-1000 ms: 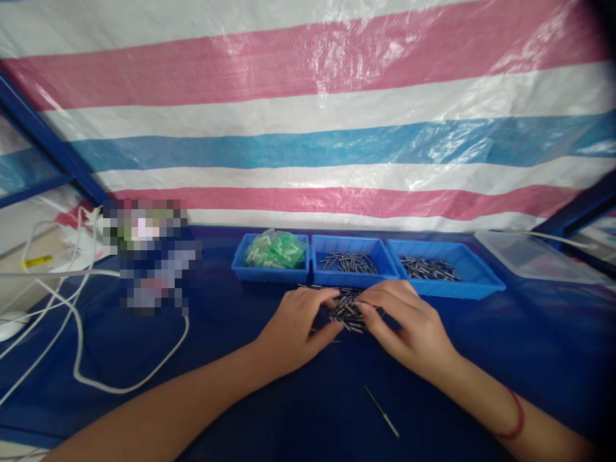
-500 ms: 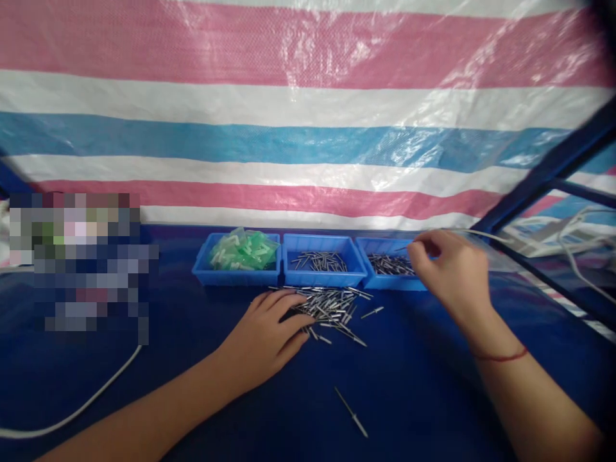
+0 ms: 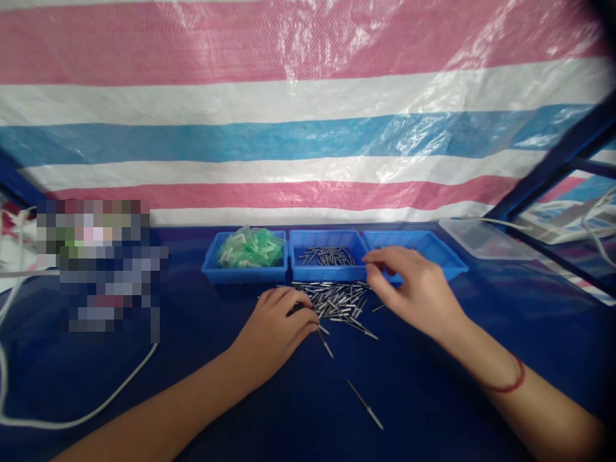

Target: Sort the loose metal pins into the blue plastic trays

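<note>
A loose pile of small metal pins [image 3: 337, 301] lies on the blue table cover in front of three blue trays. My left hand [image 3: 276, 330] rests at the pile's left edge, fingers curled and pinching at a pin. My right hand [image 3: 414, 289] hovers over the pile's right side, in front of the right tray [image 3: 443, 256], with fingers bent and apart and nothing visible in them. The left tray [image 3: 216, 269] holds green plastic pieces, the middle tray [image 3: 298, 240] holds metal pins.
One long pin [image 3: 366, 405] lies alone near the front of the table. A white cable [image 3: 96, 401] loops at the left. A clear plastic lid [image 3: 486, 239] sits at the right by a blue frame post [image 3: 553, 167]. A striped tarp hangs behind.
My right hand has come back from over the right tray to the pile's right side. My left hand stayed at the pile's left edge and curled tighter. The camera shifted slightly.
</note>
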Motion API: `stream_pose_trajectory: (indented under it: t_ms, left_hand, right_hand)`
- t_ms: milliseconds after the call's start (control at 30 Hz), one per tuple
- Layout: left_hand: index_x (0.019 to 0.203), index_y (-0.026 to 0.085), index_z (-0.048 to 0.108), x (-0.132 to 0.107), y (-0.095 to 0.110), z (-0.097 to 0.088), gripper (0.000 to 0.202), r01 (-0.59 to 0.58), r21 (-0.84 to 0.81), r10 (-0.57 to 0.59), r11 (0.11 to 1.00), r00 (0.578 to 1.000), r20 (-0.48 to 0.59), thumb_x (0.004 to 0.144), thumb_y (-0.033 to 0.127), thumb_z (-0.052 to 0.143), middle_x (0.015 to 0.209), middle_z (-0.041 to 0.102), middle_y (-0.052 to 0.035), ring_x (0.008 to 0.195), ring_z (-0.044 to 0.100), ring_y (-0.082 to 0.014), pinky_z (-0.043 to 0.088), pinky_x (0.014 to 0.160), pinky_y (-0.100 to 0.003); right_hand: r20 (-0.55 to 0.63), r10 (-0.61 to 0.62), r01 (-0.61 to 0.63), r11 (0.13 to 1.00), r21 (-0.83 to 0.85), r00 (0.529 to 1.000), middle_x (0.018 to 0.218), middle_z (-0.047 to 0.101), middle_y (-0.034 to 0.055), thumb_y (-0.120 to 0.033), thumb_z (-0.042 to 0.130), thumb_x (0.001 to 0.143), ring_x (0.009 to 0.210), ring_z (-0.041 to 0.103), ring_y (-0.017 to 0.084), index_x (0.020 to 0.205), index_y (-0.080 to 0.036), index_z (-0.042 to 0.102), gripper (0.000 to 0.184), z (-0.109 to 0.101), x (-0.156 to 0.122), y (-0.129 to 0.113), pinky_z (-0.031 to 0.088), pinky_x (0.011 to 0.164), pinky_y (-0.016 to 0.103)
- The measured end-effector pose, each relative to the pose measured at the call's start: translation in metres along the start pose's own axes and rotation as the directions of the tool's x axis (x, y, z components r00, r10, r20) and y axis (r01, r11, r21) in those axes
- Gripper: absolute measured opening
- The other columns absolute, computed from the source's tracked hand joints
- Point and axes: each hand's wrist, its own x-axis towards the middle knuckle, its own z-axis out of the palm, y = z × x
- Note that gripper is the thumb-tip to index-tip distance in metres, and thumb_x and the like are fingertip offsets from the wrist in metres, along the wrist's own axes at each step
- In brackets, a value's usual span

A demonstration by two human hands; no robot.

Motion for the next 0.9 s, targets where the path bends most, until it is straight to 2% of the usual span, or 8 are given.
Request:
stream_pose_trajectory:
  t_ms: [67,133,200,300,400,600,733,900]
  left_hand:
    - [0.098,0.024,0.067,-0.003,0.010,-0.005,0.019,-0.038,-0.019,0.037,0.999,0.998,-0.046,0.093,0.031,0.050,0.109,0.064,-0.0044,0.109,0.052,-0.0229,0.036,0.096,-0.040]
    - [0.111,0.027,0.063,-0.007,0.024,-0.007,0.024,-0.183,-0.091,0.185,0.979,0.983,0.016,0.092,0.037,0.051,0.116,0.064,-0.0026,0.113,0.051,-0.0218,0.034,0.098,-0.038]
    - [0.120,0.029,0.057,-0.013,0.038,-0.005,0.029,-0.307,-0.171,0.325,0.936,0.941,0.091,0.094,0.037,0.047,0.127,0.060,0.0004,0.120,0.049,-0.0194,0.029,0.104,-0.037]
    - [0.123,0.025,0.054,-0.020,0.050,0.002,0.030,-0.325,-0.257,0.376,0.910,0.909,0.182,0.095,0.033,0.047,0.129,0.061,0.0020,0.127,0.045,-0.0168,0.020,0.111,-0.036]
    - [0.115,0.025,0.058,-0.023,0.050,0.008,0.023,-0.288,-0.260,0.344,0.922,0.917,0.204,0.095,0.029,0.047,0.125,0.063,0.0039,0.128,0.046,-0.0157,0.016,0.114,-0.036]
    - [0.091,0.024,0.065,-0.018,0.041,0.012,0.017,-0.276,-0.179,0.295,0.944,0.951,0.090,0.095,0.025,0.049,0.103,0.071,0.0041,0.113,0.056,-0.0135,0.021,0.114,-0.034]
    - [0.095,0.019,0.065,-0.012,0.033,0.008,0.023,-0.103,-0.228,0.099,0.968,0.995,-0.026,0.096,0.024,0.043,0.097,0.068,-0.0043,0.096,0.061,-0.0151,0.041,0.100,-0.033]
    - [0.099,0.018,0.062,-0.008,0.029,0.002,0.013,0.071,-0.544,-0.163,0.836,0.979,-0.123,0.092,0.025,0.052,0.098,0.065,-0.0054,0.092,0.062,-0.0149,0.049,0.084,-0.026]
  right_hand:
    - [0.066,-0.084,0.077,0.992,0.098,0.994,0.079,0.067,0.0044,-0.017,0.049,0.086,0.070,0.061,0.017,0.085,-0.019,0.063,0.014,0.003,-0.006,-0.017,0.046,0.069,0.031]
    - [0.084,-0.115,0.100,0.982,0.163,0.990,0.077,0.066,0.0038,-0.015,0.048,0.087,0.069,0.060,0.016,0.083,-0.019,0.062,0.015,0.007,-0.011,-0.029,0.047,0.067,0.030]
    - [0.087,-0.123,0.103,0.974,0.204,0.989,0.075,0.065,0.0033,-0.015,0.048,0.087,0.068,0.059,0.015,0.084,-0.019,0.062,0.015,0.010,-0.014,-0.036,0.047,0.065,0.029]
    - [0.094,-0.140,0.113,0.962,0.250,0.986,0.074,0.064,0.0033,-0.013,0.048,0.087,0.066,0.057,0.015,0.086,-0.018,0.062,0.015,0.013,-0.016,-0.041,0.046,0.062,0.028]
    - [0.109,-0.170,0.133,0.949,0.285,0.979,0.073,0.064,0.0032,-0.012,0.048,0.087,0.065,0.056,0.015,0.086,-0.018,0.062,0.015,0.015,-0.018,-0.043,0.045,0.060,0.028]
    - [0.064,-0.286,0.251,0.911,0.328,0.956,0.071,0.062,0.0023,-0.010,0.049,0.086,0.063,0.053,0.014,0.086,-0.018,0.061,0.014,0.014,-0.022,-0.051,0.043,0.059,0.029]
    - [0.079,-0.363,0.319,0.889,0.328,0.929,0.070,0.062,0.0029,-0.013,0.050,0.087,0.060,0.051,0.014,0.092,-0.018,0.061,0.013,0.007,-0.024,-0.056,0.041,0.056,0.030]
    - [0.110,-0.343,0.307,0.917,0.254,0.933,0.083,0.067,0.0069,-0.021,0.055,0.086,0.070,0.060,0.018,0.102,-0.017,0.060,0.017,0.003,-0.025,-0.059,0.048,0.063,0.033]
